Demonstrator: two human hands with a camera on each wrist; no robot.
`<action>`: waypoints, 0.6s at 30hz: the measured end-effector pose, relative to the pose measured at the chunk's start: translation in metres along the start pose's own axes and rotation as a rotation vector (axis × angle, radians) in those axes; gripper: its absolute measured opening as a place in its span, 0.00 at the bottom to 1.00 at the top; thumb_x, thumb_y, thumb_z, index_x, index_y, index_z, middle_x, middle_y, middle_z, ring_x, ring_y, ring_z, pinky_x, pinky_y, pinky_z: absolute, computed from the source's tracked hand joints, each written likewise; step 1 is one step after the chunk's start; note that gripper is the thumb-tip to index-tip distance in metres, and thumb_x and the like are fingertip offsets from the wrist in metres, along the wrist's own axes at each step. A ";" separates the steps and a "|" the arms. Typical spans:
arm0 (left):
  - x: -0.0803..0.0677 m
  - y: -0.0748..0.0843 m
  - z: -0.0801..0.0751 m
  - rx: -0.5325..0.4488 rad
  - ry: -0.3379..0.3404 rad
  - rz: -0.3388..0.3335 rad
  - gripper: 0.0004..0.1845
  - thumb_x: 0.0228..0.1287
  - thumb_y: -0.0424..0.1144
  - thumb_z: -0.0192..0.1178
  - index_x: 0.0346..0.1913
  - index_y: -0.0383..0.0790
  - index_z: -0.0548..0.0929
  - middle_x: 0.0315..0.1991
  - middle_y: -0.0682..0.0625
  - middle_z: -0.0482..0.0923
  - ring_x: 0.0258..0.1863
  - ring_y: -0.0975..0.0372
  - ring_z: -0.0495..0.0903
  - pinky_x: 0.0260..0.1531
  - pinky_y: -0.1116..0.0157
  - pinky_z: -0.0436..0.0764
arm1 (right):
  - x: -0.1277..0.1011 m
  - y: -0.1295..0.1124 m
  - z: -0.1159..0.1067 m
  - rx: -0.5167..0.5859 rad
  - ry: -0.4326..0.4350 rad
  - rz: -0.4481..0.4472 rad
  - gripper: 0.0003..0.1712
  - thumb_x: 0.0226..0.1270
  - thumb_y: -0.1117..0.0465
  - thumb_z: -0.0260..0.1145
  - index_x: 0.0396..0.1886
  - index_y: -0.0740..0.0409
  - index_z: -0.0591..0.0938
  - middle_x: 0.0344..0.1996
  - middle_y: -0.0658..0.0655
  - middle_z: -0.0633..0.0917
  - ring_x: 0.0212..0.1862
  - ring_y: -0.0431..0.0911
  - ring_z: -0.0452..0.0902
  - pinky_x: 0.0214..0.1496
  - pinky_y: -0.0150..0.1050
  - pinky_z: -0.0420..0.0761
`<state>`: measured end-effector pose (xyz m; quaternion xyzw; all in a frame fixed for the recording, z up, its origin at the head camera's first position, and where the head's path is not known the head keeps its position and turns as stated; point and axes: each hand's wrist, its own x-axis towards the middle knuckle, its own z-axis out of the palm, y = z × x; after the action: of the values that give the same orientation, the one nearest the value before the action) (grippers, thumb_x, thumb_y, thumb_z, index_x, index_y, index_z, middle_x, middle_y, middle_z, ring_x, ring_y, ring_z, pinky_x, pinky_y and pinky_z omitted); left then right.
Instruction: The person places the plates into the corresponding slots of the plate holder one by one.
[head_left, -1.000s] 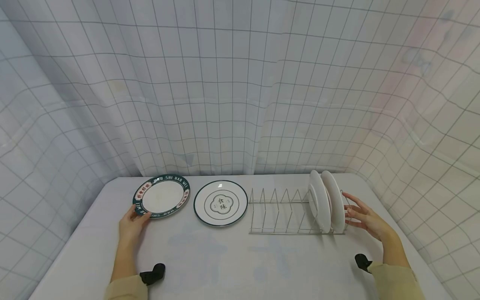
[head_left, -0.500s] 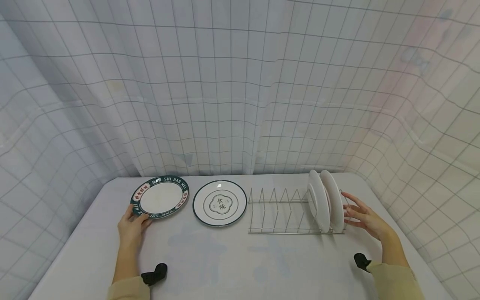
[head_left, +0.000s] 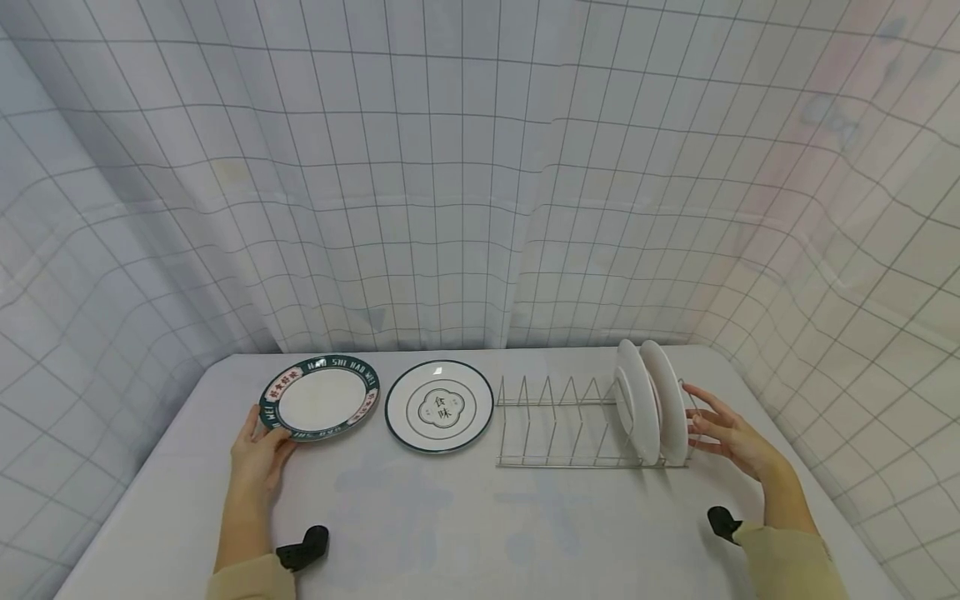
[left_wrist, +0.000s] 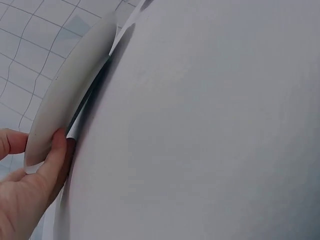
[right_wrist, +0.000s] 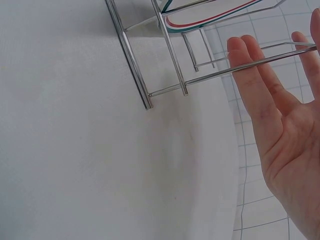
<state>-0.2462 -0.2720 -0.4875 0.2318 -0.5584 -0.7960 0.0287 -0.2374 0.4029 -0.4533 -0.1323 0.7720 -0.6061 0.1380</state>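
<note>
A green-rimmed plate with red panels [head_left: 319, 397] lies at the table's left, its near edge lifted a little. My left hand [head_left: 258, 450] pinches that near rim; in the left wrist view the thumb [left_wrist: 55, 155] presses the plate's edge [left_wrist: 70, 95]. A second plate with a dark rim and a centre motif [head_left: 439, 406] lies flat beside it. A wire plate rack [head_left: 558, 421] holds two upright white plates [head_left: 651, 402] at its right end. My right hand [head_left: 723, 433] is open beside the rack's right end, fingers [right_wrist: 260, 95] straight against the wire [right_wrist: 240, 67].
The white table [head_left: 465, 517] runs back to a grid-patterned curtain [head_left: 450, 183] on all sides. Several rack slots left of the upright plates stand vacant. Black wrist-camera mounts [head_left: 303, 546] sit by each sleeve.
The left hand has tilted the green-rimmed plate's near edge up and drawn it slightly leftward. The right hand has stayed by the rack.
</note>
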 end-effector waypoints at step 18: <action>-0.006 0.012 -0.016 -0.367 -0.291 0.100 0.46 0.62 0.19 0.47 0.71 0.63 0.42 0.60 0.55 0.55 0.40 0.65 0.79 0.36 0.65 0.83 | 0.001 0.000 -0.001 -0.003 0.002 0.010 0.33 0.73 0.64 0.45 0.73 0.49 0.44 0.51 0.38 0.73 0.49 0.37 0.75 0.50 0.31 0.77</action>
<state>-0.2370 -0.2881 -0.4791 0.0777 -0.4136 -0.9067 0.0292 -0.2383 0.4033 -0.4532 -0.1282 0.7738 -0.6044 0.1398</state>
